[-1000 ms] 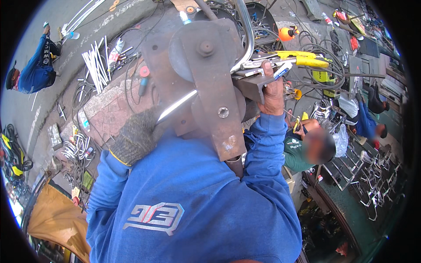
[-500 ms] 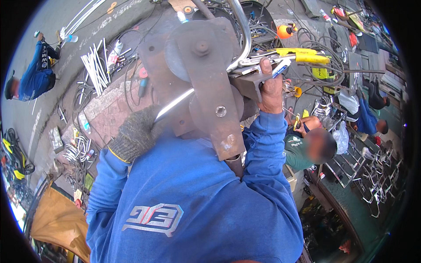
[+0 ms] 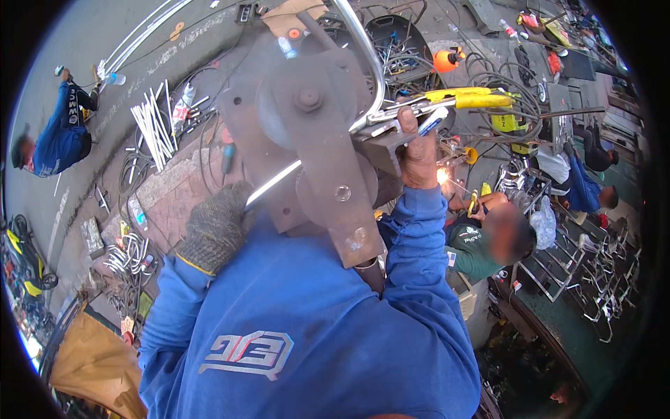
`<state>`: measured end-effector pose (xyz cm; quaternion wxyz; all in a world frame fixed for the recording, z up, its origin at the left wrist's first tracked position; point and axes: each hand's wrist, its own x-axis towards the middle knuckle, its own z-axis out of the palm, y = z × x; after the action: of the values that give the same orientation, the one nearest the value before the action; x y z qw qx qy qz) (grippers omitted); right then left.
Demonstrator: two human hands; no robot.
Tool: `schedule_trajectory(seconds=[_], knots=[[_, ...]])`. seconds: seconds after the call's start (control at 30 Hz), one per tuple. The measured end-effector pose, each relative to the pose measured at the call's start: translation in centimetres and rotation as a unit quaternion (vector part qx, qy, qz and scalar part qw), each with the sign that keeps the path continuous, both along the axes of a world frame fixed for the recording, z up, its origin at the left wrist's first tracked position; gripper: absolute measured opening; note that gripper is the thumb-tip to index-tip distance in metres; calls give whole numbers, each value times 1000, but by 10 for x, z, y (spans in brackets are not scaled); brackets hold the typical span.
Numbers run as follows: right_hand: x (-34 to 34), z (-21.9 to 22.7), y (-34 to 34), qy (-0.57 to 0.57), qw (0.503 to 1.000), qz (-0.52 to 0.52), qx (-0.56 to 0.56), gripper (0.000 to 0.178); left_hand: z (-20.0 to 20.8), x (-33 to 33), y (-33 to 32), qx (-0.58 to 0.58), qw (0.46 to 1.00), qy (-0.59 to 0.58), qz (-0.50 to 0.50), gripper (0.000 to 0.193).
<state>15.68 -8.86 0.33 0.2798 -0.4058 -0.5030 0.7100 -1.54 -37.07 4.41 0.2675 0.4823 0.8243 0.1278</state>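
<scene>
A bright, straight length of metal tube (image 3: 273, 184) runs slantwise under the flat brown steel plate (image 3: 331, 160) of a bending machine with grey round wheels (image 3: 269, 112). Beyond the plate, a sharply bent length of shiny tubing (image 3: 363, 42) reaches toward the upper edge.

The left hand (image 3: 216, 227), in a dark grey knitted glove, has its fingers folded together around the straight tube's near end. The bare right hand (image 3: 420, 157) is at a brown steel angle bracket (image 3: 380, 152), its thumb raised beside a blue-and-white marker pen (image 3: 433, 121) and metal pliers with yellow handles (image 3: 481, 99); its other fingers are hidden, so I cannot tell how they are set.

Farther right, a co-worker in a dark green shirt (image 3: 474, 241) sits near a bright orange glow (image 3: 443, 174). Above lies an orange plastic bottle (image 3: 447, 60); to the left, a bundle of thin white rods (image 3: 153, 129) lies on the ground.
</scene>
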Motion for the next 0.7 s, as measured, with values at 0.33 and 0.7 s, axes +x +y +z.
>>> schedule_trajectory(seconds=[0.33, 0.7], knots=[[3, -6, 9, 21, 999, 33, 13, 46, -2, 12, 2, 24, 997, 67, 37, 24], [3, -8, 15, -21, 998, 40, 34, 55, -1, 8, -1, -32, 999, 17, 37, 35]])
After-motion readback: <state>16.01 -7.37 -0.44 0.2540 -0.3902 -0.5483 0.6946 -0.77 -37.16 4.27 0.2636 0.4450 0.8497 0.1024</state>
